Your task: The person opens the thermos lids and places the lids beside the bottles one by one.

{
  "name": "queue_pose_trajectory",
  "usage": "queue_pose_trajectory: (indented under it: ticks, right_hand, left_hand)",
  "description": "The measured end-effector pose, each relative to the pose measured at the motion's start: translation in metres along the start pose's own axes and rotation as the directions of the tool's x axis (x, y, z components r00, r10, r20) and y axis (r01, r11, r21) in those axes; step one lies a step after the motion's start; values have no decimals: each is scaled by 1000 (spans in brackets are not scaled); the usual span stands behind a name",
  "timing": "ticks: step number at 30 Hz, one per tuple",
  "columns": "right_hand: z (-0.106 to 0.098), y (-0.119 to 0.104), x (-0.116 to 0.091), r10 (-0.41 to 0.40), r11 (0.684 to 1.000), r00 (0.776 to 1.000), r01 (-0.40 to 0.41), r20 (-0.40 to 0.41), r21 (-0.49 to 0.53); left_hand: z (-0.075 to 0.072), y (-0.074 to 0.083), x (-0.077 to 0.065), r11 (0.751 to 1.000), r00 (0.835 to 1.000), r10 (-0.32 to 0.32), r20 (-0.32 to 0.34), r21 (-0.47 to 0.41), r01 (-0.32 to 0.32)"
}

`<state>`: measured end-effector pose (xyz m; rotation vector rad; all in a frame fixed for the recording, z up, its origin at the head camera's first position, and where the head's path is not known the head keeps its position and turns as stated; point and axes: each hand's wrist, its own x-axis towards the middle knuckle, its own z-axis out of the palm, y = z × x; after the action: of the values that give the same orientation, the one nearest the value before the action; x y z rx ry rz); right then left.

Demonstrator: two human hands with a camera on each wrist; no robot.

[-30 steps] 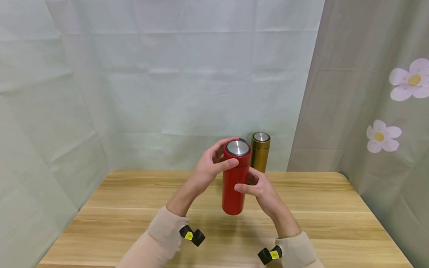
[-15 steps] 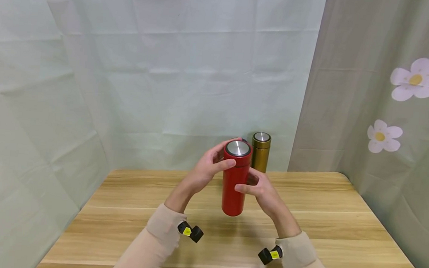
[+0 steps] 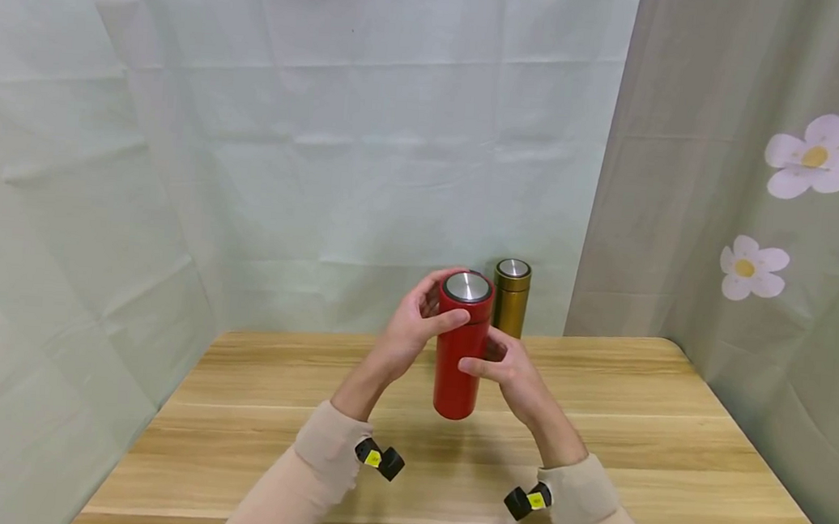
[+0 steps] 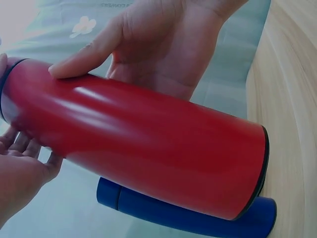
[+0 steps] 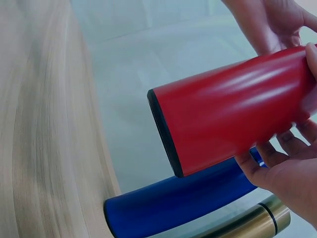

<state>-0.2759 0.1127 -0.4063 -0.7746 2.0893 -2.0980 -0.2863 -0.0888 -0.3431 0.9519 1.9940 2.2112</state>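
Observation:
A red thermos flask point(image 3: 457, 370) is held upright above the table, its round steel-topped lid point(image 3: 467, 286) facing up. My left hand point(image 3: 404, 326) grips it around the lid, thumb across the near side and fingers behind. Lower down, my right hand point(image 3: 521, 379) grips the body from the right, its thumb on the front. The right wrist view shows the flask's black base rim point(image 5: 165, 134) clear of the wood. Behind it stands a blue flask point(image 5: 168, 203), mostly hidden in the head view. To its right is a gold flask point(image 3: 511, 305) with a steel-topped lid.
The wood-grain table point(image 3: 246, 437) spreads beneath both forearms. A pale cloth backdrop point(image 3: 370, 129) hangs at its back and sides, with printed white flowers point(image 3: 753, 269) on the right. Each sleeve cuff carries a small black camera point(image 3: 380, 458).
My left wrist and thumb have swung slightly left, then back right at the lid. The red flask has risen a touch since half a second ago; my right hand stays nearly still.

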Motion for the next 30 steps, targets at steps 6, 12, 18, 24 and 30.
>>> queue_pose_trajectory:
  ticks: [6,12,18,24,30]
  right_hand:
    - [-1,1,1,2,1000,1000,-2,-4,-1]
    - [-2,1,2,0,1000,1000,0,9,5]
    - [-1,2,2,6,1000,1000,-6,11,5]
    - [0,2,3,3,1000,1000,-3,9,5]
    - [0,1,3,2,1000,1000,-2,4,-5]
  left_hand:
    - [-2,0,1,1000,1000,6,15,2,-6]
    - [-8,1,3,1000,996,4,86,25,-7]
    - [-9,2,3,1000,995,2,99,27,-5]
    - [-8,2,1,1000,998,4,62,0,-4]
    - [-6,2,-1,999,1000,19,16,46,-19]
